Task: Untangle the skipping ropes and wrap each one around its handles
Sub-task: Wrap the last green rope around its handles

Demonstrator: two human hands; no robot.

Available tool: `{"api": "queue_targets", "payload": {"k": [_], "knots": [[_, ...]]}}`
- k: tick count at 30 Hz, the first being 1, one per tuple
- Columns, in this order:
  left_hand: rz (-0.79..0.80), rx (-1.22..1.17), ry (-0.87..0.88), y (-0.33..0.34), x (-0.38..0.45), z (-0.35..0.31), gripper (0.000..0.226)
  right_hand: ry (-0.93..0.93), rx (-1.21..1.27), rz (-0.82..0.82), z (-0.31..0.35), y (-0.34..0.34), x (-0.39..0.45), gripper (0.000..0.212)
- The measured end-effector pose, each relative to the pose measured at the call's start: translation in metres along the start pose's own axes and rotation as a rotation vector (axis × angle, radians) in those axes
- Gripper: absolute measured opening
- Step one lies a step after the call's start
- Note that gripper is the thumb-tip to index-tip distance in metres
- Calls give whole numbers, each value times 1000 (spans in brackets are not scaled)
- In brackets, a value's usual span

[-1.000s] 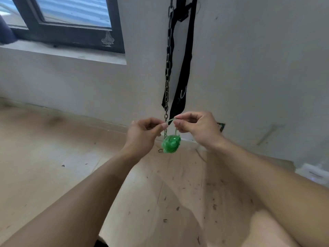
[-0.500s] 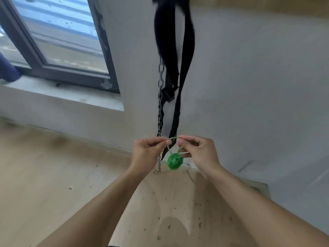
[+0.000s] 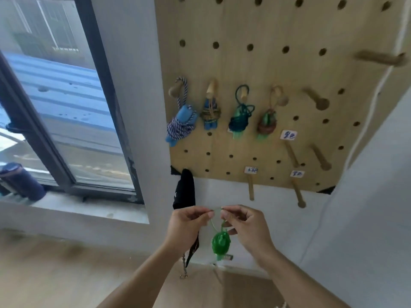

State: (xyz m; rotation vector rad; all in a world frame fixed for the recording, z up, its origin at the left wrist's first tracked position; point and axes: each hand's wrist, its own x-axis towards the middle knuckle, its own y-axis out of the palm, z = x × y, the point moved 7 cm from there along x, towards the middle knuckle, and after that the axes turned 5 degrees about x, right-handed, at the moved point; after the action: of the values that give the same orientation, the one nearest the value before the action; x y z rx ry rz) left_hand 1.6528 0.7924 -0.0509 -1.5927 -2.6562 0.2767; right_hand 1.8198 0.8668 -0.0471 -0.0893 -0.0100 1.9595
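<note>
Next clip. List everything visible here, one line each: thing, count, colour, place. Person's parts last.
Green rope bundle: 1, green, hanging from its loop between both hands.
Wrapped ropes: 4, blue-white, blue, teal, green-brown, hung on pegs.
Pegboard: 1, light wood, on wall.
Labels: 3, white, lower pegboard.
Black strap: 1, below pegboard.
Chain: 1, metal, beside strap.
Window: 1, dark frame, left.
Bottle: 1, dark blue, on sill.
Left hand: pinches loop.
Right hand: pinches loop.
</note>
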Motion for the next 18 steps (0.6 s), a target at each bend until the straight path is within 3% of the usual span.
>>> {"api": "queue_targets", "payload": {"k": [9, 18], "knots": [[9, 40, 105, 46, 31, -105, 4, -81, 36, -122, 88, -57, 21, 7], [-6, -21, 321, 114, 56, -229, 7, -378, 103, -408, 186, -141, 51, 10]]}}
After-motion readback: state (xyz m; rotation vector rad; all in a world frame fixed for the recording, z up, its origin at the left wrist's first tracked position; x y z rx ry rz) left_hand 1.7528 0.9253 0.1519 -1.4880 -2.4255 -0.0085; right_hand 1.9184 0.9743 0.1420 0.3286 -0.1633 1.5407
